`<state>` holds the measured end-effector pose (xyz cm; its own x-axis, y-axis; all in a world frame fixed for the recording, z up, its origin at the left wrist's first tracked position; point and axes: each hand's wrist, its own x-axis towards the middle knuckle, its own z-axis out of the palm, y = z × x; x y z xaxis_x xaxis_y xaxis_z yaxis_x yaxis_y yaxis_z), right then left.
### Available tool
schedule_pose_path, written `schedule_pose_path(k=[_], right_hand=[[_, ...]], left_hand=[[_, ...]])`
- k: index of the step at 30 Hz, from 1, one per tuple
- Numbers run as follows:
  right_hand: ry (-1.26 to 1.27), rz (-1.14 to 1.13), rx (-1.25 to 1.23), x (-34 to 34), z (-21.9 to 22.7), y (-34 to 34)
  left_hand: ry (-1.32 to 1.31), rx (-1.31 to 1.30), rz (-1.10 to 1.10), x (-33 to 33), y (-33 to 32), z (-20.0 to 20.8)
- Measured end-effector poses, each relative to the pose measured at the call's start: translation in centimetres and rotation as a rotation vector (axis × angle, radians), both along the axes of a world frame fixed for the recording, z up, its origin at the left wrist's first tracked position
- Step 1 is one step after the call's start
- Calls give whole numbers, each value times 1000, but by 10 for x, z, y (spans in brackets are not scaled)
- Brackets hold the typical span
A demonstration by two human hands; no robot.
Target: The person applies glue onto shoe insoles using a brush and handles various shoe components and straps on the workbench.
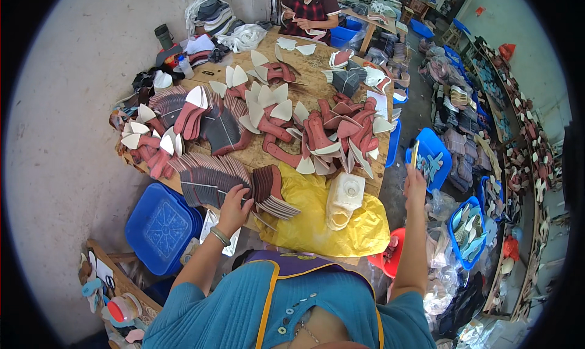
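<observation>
My left hand [233, 210] rests on a fanned row of dark grey shoe insoles [210, 177] near the table's front left, its fingers bent over their edges. Just right of it the row goes on as reddish-brown insoles [268, 184]. My right hand [415, 187] is raised off the table's right side, closed around a slim upright tool with a pale yellow edge [415, 153]; its exact kind is unclear. Between my hands, a white cut-open plastic jug [346, 197] stands on a yellow plastic sheet [298, 212].
Red insoles with white tips [341, 130] lie heaped across the wooden table [244, 157]. Stacked blue baskets [163, 227] stand left, a red bucket [390, 254] right. Blue tubs [468, 233] and shelves [530, 184] line the right. Another person [309, 14] works at the far edge.
</observation>
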<state>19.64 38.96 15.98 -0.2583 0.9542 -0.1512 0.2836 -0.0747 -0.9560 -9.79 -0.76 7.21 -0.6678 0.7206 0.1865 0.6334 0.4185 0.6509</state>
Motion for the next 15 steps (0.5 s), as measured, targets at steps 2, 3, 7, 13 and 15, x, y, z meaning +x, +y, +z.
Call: schedule_pose_path(k=[2, 3, 7, 13, 15], right_hand=[[86, -31, -5, 28, -6, -25], [172, -64, -16, 40, -10, -35], [313, -165, -31, 85, -20, -64], [602, -287, -167, 122, -13, -88], [756, -243, -234, 136, -17, -87]], left_hand=[[8, -5, -5, 11, 0, 4], [6, -8, -17, 17, -1, 6], [-24, -8, -40, 36, 2, 11], [-25, 10, -67, 56, 4, 10], [2, 8, -75, 63, 5, 9]])
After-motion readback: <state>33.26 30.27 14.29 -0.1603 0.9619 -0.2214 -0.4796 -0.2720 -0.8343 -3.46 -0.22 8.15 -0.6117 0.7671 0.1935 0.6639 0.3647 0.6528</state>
